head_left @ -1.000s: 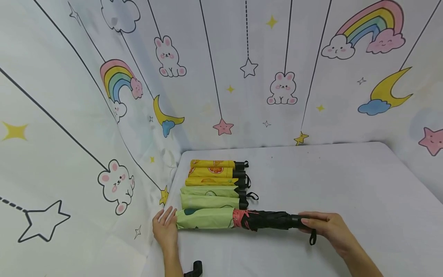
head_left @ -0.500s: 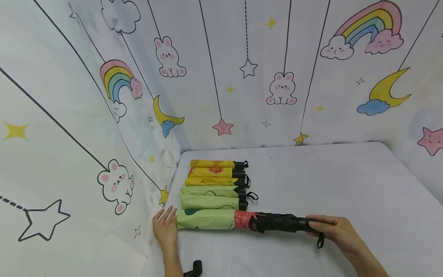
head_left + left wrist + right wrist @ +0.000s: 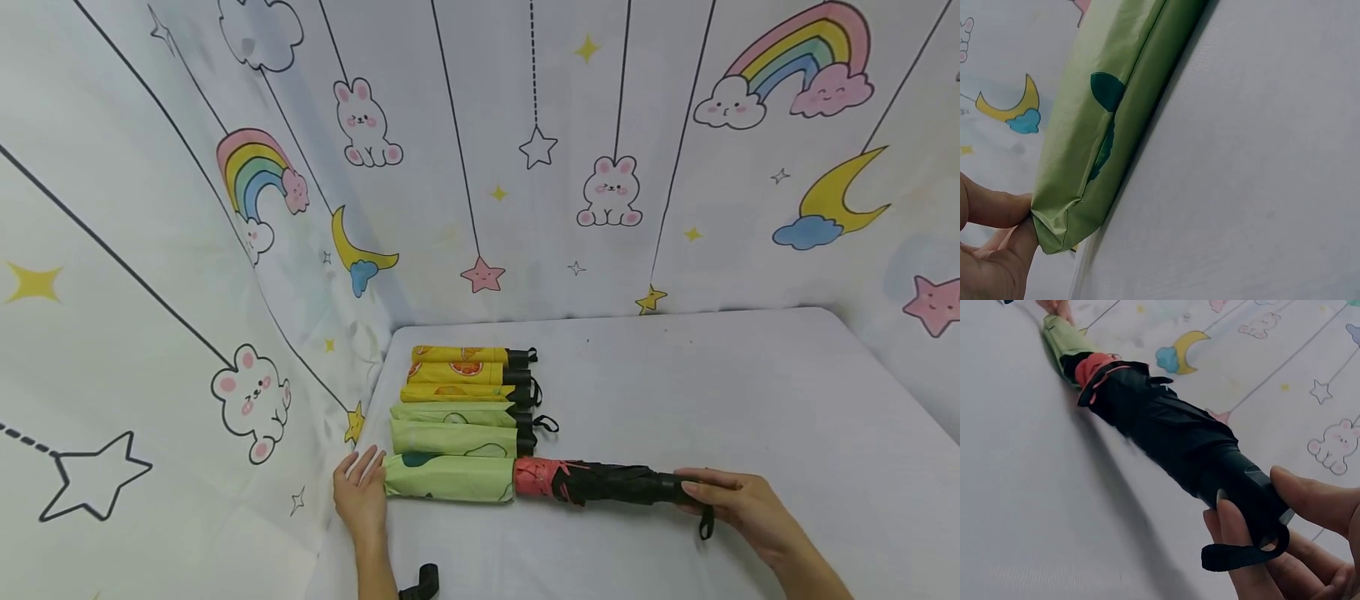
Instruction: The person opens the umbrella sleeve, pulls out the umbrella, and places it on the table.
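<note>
Head: tubular sleeve (image 3: pixel 453 479), crumpled umbrella (image 3: pixel 609 482)

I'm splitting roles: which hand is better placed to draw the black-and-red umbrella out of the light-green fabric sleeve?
Right hand, probably: it grips the umbrella by its black handle, ready to pull. The left hand pinches the sleeve at its far end, better for anchoring.

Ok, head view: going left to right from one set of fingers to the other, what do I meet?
Left-hand fingers, light-green fabric cover with a dark-green patch, coral-red folded umbrella fabric, black folded umbrella fabric, right-hand fingers.
</note>
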`<action>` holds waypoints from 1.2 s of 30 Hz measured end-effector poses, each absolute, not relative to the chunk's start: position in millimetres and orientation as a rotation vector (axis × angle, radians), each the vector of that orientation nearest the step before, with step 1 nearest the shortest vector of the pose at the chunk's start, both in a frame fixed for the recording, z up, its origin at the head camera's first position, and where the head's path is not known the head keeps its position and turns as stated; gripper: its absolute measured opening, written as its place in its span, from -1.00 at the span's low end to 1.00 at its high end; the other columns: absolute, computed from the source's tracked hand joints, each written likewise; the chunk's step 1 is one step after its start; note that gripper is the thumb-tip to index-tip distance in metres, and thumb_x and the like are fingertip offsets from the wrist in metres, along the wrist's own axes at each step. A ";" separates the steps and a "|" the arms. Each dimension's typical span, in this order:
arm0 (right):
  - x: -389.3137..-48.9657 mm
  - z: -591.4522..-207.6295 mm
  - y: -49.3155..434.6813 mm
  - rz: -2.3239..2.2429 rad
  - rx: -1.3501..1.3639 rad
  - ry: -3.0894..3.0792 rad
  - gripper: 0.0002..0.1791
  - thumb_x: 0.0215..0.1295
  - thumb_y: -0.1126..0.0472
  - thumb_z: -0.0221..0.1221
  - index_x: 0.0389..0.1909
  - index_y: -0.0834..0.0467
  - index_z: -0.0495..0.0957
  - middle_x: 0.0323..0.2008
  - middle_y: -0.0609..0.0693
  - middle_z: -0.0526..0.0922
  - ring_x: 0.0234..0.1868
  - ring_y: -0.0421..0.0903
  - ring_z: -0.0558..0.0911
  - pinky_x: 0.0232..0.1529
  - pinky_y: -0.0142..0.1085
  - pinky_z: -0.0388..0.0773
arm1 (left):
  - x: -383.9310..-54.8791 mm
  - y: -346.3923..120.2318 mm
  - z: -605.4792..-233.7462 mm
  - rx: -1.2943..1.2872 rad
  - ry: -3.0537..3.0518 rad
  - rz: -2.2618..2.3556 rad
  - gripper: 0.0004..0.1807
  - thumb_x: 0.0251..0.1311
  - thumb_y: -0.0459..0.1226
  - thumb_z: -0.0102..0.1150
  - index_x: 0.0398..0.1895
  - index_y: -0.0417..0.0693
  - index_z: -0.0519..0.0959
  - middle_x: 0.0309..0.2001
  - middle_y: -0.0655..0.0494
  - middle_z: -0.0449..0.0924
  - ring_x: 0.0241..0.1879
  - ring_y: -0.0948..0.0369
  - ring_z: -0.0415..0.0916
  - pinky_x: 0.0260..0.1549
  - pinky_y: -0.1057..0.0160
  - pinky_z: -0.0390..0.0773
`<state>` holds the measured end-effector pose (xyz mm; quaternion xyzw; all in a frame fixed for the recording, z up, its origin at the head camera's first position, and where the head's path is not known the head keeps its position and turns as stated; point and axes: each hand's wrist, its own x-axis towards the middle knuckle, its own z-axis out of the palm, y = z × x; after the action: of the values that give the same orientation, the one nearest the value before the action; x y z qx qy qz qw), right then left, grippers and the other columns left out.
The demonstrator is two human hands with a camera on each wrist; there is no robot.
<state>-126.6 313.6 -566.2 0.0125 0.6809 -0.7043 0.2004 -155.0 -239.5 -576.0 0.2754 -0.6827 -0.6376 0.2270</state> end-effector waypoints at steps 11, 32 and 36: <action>-128.2 -571.0 324.4 -1.936 0.031 1.847 -0.65 0.54 0.25 0.19 0.25 0.25 0.64 0.08 -0.24 0.74 0.10 0.00 0.75 0.13 -0.36 0.64 | -153.6 -240.7 -578.6 0.761 -1.892 -1.771 -0.35 0.37 -0.60 0.15 0.49 -0.31 0.23 0.29 -0.30 0.57 0.20 -0.13 0.62 -0.11 0.57 0.60; -120.4 -572.9 311.0 -1.441 0.122 2.464 -0.50 0.40 -0.15 0.33 0.23 0.02 0.69 0.19 -0.11 0.72 0.10 -0.72 0.32 0.04 -0.49 0.48 | -152.4 -237.3 -580.0 0.731 -1.893 -1.786 -0.37 0.36 -0.60 0.17 0.46 -0.33 0.26 0.26 -0.31 0.59 0.15 -0.08 0.66 -0.15 0.60 0.60; -120.3 -571.5 309.2 -1.430 0.128 2.493 -0.51 0.39 -0.16 0.33 0.21 0.00 0.71 0.18 -0.12 0.72 0.09 -0.74 0.27 0.04 -0.52 0.45 | -153.3 -237.0 -581.4 0.732 -1.897 -1.779 -0.38 0.36 -0.60 0.18 0.46 -0.32 0.26 0.25 -0.30 0.59 0.15 -0.08 0.66 -0.16 0.59 0.61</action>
<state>-120.3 309.2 -571.5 0.0441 0.8590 -0.4928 0.1317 -153.3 -237.0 -581.4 0.2644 -0.6853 -0.6425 0.2182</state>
